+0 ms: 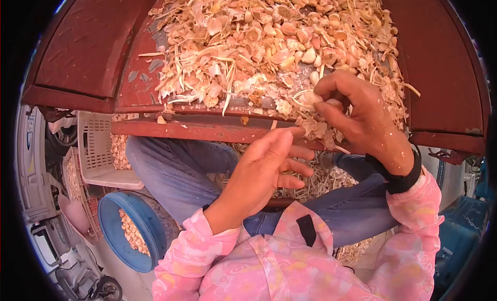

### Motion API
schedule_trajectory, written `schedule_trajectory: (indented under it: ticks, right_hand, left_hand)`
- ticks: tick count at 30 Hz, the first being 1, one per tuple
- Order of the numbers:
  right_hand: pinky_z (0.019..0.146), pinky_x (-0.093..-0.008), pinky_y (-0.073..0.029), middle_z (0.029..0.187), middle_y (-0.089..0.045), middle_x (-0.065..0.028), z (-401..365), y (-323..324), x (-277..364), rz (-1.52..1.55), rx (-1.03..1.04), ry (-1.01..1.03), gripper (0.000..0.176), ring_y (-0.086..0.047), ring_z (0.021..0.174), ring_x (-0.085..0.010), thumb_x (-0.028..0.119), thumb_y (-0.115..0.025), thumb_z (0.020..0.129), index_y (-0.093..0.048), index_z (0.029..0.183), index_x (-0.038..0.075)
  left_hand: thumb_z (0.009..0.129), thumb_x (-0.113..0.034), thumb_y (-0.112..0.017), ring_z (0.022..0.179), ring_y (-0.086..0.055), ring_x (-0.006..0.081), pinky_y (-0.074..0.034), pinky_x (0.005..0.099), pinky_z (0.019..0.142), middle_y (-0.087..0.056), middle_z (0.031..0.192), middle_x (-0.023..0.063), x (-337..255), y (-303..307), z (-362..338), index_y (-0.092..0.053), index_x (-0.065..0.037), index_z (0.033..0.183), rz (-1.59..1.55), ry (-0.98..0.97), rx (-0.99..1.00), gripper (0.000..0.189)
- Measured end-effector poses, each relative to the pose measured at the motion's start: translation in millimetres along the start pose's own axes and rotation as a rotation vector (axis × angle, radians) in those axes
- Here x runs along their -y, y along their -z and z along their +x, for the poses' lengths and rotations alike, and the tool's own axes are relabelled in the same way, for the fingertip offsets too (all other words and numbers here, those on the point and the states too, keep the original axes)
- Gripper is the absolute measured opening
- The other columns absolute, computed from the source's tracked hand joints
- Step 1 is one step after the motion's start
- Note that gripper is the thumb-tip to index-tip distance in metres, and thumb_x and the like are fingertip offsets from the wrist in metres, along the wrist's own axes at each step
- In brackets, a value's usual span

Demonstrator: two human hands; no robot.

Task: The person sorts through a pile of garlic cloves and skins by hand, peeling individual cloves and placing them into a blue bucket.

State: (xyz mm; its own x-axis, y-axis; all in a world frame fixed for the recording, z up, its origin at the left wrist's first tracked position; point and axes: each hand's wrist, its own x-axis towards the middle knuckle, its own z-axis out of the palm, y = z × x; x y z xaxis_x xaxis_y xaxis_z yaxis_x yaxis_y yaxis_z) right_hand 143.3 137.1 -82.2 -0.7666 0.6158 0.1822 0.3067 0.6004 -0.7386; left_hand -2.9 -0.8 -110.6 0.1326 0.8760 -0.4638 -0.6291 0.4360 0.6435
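A thick heap of garlic cloves and dry garlic skins (259, 42) covers the red metal tabletop. My right hand (362, 112) is over the near right edge of the heap, thumb and forefinger pinched on a pale garlic clove (310, 98); the curled fingers partly hide it. Loose skins (316, 129) lie just beneath that hand. My left hand (264, 169) hovers above my lap, just short of the table's front edge, with fingers apart and nothing in it. Several plump white cloves (309, 56) show on the heap beyond my right hand.
The red table edge (207, 131) runs across in front of my knees. At the left stand a blue bucket (111, 208) with cloves in it and a white plastic crate (96, 145). Skins litter the floor between my legs. A blue-green container (458, 239) stands at the right.
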Motion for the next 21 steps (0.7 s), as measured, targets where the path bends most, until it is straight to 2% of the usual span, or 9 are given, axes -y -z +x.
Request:
schedule_trajectory:
  ticks: [3, 6, 7, 11, 14, 15, 18, 20, 21]
  right_hand:
    - [0.055, -0.0335, -0.045, 0.081, -0.055, -0.0095, -11, -10, 5, -0.054, 0.103, 0.227, 0.02, -0.056, 0.07, -0.0283, 0.005, -0.063, 0.072, -0.052, 0.088, 0.004]
    - [0.056, -0.0348, -0.047, 0.087, -0.054, -0.0106, -29, -29, 5, -0.141, 0.2, 0.213, 0.023, -0.057, 0.074, -0.028, 0.008, -0.065, 0.072, -0.052, 0.091, 0.004]
    - [0.059, -0.0348, -0.049, 0.093, -0.054, -0.0123, -33, -33, 7, -0.098, 0.229, 0.178, 0.027, -0.058, 0.078, -0.0276, 0.012, -0.067, 0.071, -0.053, 0.094, 0.004]
    - [0.065, -0.0332, -0.051, 0.1, -0.055, -0.0117, -49, -50, 11, 0.074, 0.155, 0.266, 0.032, -0.058, 0.082, -0.0267, 0.013, -0.068, 0.072, -0.055, 0.099, 0.002]
    - [0.061, -0.0329, -0.051, 0.098, -0.054, -0.01, -62, -47, 6, 0.326, 0.168, 0.272, 0.028, -0.058, 0.076, -0.0261, 0.012, -0.068, 0.072, -0.056, 0.095, 0.002]
    - [0.057, -0.0321, -0.05, 0.093, -0.054, -0.0079, -68, -40, 1, 0.321, 0.207, 0.277, 0.024, -0.058, 0.071, -0.0241, 0.011, -0.068, 0.071, -0.057, 0.091, 0.002]
    - [0.053, -0.0327, -0.049, 0.091, -0.056, -0.0077, -90, -43, -25, 0.228, 0.487, 0.12, 0.02, -0.059, 0.067, -0.0236, 0.011, -0.064, 0.074, -0.058, 0.091, 0.003]
    - [0.071, -0.0336, -0.052, 0.104, -0.059, -0.0117, -108, -67, -55, -0.098, 0.964, -0.235, 0.029, -0.062, 0.084, -0.0258, 0.017, -0.06, 0.082, -0.057, 0.109, 0.006]
    - [0.074, -0.0346, -0.05, 0.097, -0.06, -0.0113, -143, -84, -85, -0.186, 0.744, -0.097, 0.025, -0.061, 0.086, -0.0256, 0.016, -0.057, 0.081, -0.059, 0.104, 0.006]
  left_hand:
    - [0.098, -0.04, -0.028, 0.098, -0.059, 0.0255, -0.054, 0.0343, 0.077, -0.056, 0.109, 0.0173, 11, 2, 18, -0.041, -0.001, 0.125, -0.318, 0.082, 0.111, 0.049]
    - [0.098, -0.038, -0.03, 0.096, -0.059, 0.0214, -0.052, 0.0353, 0.08, -0.056, 0.108, 0.0117, 12, 0, 13, -0.043, -0.004, 0.122, -0.428, 0.134, 0.194, 0.044]
    - [0.099, -0.034, -0.031, 0.098, -0.059, 0.0216, -0.051, 0.037, 0.083, -0.056, 0.109, 0.0121, 14, 2, 9, -0.042, -0.002, 0.122, -0.434, 0.125, 0.171, 0.041]
    - [0.098, -0.026, -0.034, 0.096, -0.06, 0.0229, -0.052, 0.037, 0.082, -0.057, 0.107, 0.0145, 20, 8, -9, -0.042, 0.001, 0.12, -0.507, 0.188, -0.078, 0.036]
    - [0.098, -0.025, -0.035, 0.093, -0.06, 0.0226, -0.053, 0.036, 0.081, -0.057, 0.105, 0.0153, 29, 40, -19, -0.043, 0.002, 0.119, -0.546, 0.19, 0.082, 0.035]
    - [0.098, -0.027, -0.036, 0.076, -0.061, 0.0181, -0.052, 0.0282, 0.068, -0.058, 0.09, 0.0138, 24, 41, -23, -0.045, 0.003, 0.115, -0.498, 0.235, -0.027, 0.036]
    - [0.098, -0.032, -0.034, 0.055, -0.049, 0.0113, -0.042, 0.0218, 0.053, -0.053, 0.071, 0.0085, 21, 65, -34, -0.049, 0.005, 0.11, -0.373, 0.171, -0.012, 0.042]
    - [0.098, -0.036, -0.031, 0.05, -0.04, 0.009, -0.034, 0.021, 0.05, -0.048, 0.063, 0.0056, 21, 77, -36, -0.051, 0.007, 0.108, -0.214, 0.179, -0.072, 0.048]
    - [0.098, -0.038, -0.03, 0.047, -0.036, 0.0078, -0.031, 0.0205, 0.048, -0.046, 0.059, 0.0041, 21, 81, -35, -0.052, 0.007, 0.108, -0.133, 0.184, -0.095, 0.051]
